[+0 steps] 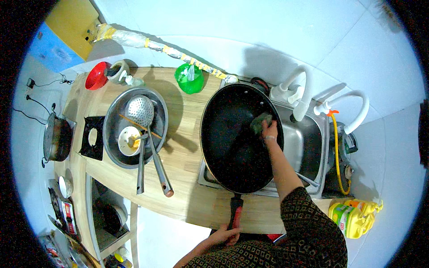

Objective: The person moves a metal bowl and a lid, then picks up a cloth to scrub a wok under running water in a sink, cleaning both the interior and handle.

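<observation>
A large black frying pan (pixel 231 134) rests over the left part of a stainless steel sink (pixel 291 147), its handle towards me. My left hand (pixel 231 233) is closed around the end of that black and red handle. Inside the pan, at its right side, my right hand (pixel 270 130) presses a greenish scouring pad (pixel 260 123) against the dark surface. The pad is partly covered by my fingers. White curved faucets stand behind and beside the sink.
Left on the wooden counter is a metal basin (pixel 108 144) with a skimmer (pixel 140 110), a ladle and a white bowl (pixel 124 147). Behind stand a green container (pixel 189 82) and red bowl (pixel 97 76). Yellow jugs (pixel 355 221) sit right; a pot (pixel 57 137) is far left.
</observation>
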Tool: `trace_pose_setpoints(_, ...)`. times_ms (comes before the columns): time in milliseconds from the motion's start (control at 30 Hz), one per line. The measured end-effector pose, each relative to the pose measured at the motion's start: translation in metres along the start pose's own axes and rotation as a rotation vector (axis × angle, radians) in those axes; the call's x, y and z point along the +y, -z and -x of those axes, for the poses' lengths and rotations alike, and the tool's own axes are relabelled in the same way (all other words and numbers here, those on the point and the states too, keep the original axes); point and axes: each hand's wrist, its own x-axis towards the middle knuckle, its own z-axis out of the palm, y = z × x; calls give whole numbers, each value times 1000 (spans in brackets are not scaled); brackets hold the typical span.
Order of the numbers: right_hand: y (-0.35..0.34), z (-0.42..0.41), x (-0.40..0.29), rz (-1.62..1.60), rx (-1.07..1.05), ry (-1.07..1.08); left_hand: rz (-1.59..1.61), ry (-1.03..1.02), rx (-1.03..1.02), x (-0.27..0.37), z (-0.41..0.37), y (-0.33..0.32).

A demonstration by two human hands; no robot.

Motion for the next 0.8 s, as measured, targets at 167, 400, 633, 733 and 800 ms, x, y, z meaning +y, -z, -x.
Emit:
trace_pose_setpoints(167,-54,4,-80,-355,-5,414,3,-28,-36,-14,-8,6)
trace_pose_setpoints(400,-14,86,-84,143,-687,980,0,-24,-18,-24,-15,8)
trace_pose_setpoints(633,26,80,-6,549,-621,510,18,8,-76,-17,-10,4)
trace_pose_setpoints(733,46,133,-18,622,-1020,749,52,-33,-79,-24,-14,6)
trace_pose_setpoints(800,60,139,-12,564,-1081,624,66,-49,-63,-20,-11,0)
